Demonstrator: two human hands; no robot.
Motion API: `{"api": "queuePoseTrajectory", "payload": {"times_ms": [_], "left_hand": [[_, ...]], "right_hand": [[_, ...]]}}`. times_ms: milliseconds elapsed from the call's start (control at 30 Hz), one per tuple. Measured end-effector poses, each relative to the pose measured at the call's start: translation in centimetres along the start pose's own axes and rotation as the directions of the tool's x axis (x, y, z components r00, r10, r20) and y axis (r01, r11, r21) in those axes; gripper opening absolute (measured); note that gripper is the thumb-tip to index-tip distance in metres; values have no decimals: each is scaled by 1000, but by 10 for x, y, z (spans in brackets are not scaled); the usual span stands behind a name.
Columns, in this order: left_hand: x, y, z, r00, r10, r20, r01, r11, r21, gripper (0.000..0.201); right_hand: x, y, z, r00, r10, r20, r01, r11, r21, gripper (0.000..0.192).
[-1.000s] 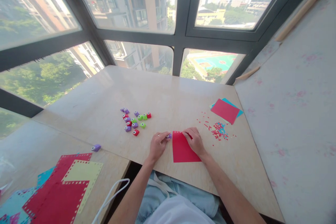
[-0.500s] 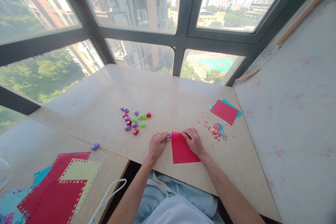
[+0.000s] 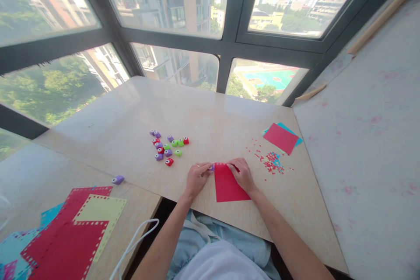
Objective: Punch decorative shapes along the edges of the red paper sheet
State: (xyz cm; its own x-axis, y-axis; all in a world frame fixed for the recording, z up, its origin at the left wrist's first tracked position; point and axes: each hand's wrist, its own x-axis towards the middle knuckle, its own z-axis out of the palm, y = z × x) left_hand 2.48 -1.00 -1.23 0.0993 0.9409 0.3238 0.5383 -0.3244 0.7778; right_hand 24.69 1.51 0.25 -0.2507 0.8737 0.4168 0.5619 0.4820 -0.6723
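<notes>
1. Little has changed since a second ago: the left hand (image 3: pixel 196 178) keeps its fingers pinched on a small purple punch (image 3: pixel 211 167) at the red sheet's (image 3: pixel 228 183) top-left corner.
2. The right hand (image 3: pixel 243 175) still presses that sheet flat on the counter (image 3: pixel 210 113), fingers closed on its top edge.
3. Red paper bits (image 3: pixel 271 162) lie nearby.

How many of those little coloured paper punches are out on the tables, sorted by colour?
purple punches: 8, counting one alone on the near table and one pinched in the left hand at the red sheet
red punches: 4
green punches: 4
Total: 16
</notes>
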Motion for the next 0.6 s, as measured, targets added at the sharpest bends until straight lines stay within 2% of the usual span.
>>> {"api": "queuePoseTrajectory", "payload": {"times_ms": [167,367,600], "left_hand": [[0,0,0,1000,-14,17,13,1000,26,31],[-1,3,-1,995,-95,27,92,993,78,29],[0,5,-1,997,-71,44,66,993,93,24]], "right_hand": [[0,1,1,1000,10,7,-10,1000,15,22],[2,4,3,999,24,39,-25,999,22,21],[5,3,7,994,33,107,-29,999,-34,22]]}}
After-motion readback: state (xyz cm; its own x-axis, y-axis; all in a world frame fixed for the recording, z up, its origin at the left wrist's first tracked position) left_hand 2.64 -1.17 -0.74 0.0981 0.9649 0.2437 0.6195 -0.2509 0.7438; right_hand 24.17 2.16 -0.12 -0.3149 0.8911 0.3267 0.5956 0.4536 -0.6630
